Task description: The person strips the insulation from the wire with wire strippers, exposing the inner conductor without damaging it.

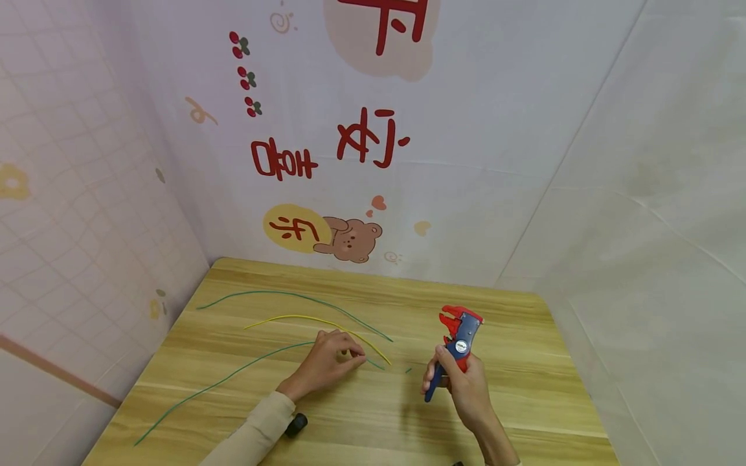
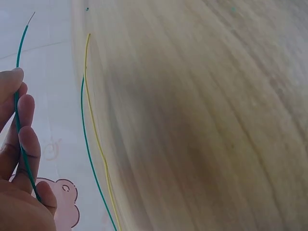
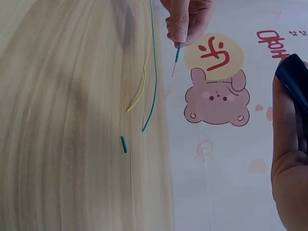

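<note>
My left hand (image 1: 331, 359) pinches a green wire (image 2: 22, 43) near one end, its long tail curving across the table to the front left. Beyond the fingertips, the left wrist view shows bare metal strands (image 2: 32, 18) at the wire's tip. My right hand (image 1: 469, 388) grips a wire stripper (image 1: 466, 333) by its blue handles, the red jaws pointing up and left above the table. Only the dark handle end (image 3: 292, 77) appears in the right wrist view. Between the hands, a short piece of green insulation (image 3: 123, 144) lies on the wood.
A yellow wire (image 1: 291, 316) and a second green wire (image 1: 274, 292) lie curved behind my left hand on the wooden table (image 1: 524, 401). A black object (image 1: 296, 425) is beside the left sleeve. Printed wall sheeting (image 1: 466, 194) rises at the table's back edge.
</note>
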Action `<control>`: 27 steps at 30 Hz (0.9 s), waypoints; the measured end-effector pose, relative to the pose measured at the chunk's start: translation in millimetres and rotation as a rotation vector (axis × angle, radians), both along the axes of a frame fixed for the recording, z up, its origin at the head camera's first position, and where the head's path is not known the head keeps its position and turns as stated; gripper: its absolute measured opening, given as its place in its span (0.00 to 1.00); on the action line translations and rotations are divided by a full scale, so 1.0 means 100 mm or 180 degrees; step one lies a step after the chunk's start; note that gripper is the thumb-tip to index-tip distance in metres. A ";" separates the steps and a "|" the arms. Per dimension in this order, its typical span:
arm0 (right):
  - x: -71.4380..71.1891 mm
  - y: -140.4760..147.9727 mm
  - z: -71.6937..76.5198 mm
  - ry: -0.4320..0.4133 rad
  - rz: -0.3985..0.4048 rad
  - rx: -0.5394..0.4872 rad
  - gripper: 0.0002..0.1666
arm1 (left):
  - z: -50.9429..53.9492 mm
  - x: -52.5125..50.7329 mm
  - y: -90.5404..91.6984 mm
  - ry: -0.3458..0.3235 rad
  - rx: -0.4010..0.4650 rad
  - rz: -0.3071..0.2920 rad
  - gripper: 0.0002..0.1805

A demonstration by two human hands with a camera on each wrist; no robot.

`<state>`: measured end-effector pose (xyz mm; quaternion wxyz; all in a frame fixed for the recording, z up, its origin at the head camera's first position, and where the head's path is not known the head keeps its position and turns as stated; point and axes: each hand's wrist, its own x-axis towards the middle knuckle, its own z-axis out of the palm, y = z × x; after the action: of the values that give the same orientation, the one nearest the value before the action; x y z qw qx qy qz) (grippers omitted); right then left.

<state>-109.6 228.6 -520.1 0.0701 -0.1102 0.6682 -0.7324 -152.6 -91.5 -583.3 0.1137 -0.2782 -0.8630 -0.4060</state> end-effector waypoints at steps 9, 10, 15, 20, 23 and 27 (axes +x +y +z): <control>-0.01 0.03 -0.01 -0.0071 -0.0063 -0.0035 0.25 | -0.06 -0.02 -0.01 -0.0016 -0.0075 -0.0075 0.01; 0.00 0.03 -0.01 -0.0101 -0.0094 -0.0041 0.24 | -0.07 -0.03 -0.01 -0.0028 -0.0093 -0.0082 0.01; 0.01 0.02 0.00 -0.0187 -0.0145 -0.0066 0.21 | -0.10 -0.02 -0.01 -0.0064 -0.0099 -0.0104 0.02; 0.03 0.01 -0.01 -0.0170 -0.0155 -0.0054 0.22 | -0.12 -0.03 -0.01 -0.0230 -0.0118 -0.0071 0.02; 0.04 0.01 0.00 -0.0168 -0.0168 -0.0050 0.21 | -0.13 -0.04 -0.01 -0.0323 -0.0161 -0.0033 0.03; 0.04 0.02 0.01 -0.0165 -0.0160 -0.0044 0.19 | -0.14 -0.04 -0.01 -0.0407 -0.0171 0.0003 0.02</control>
<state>-105.6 230.3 -519.4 0.0682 -0.0749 0.6636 -0.7412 -156.4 -92.1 -597.6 0.0509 -0.2543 -0.8793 -0.3995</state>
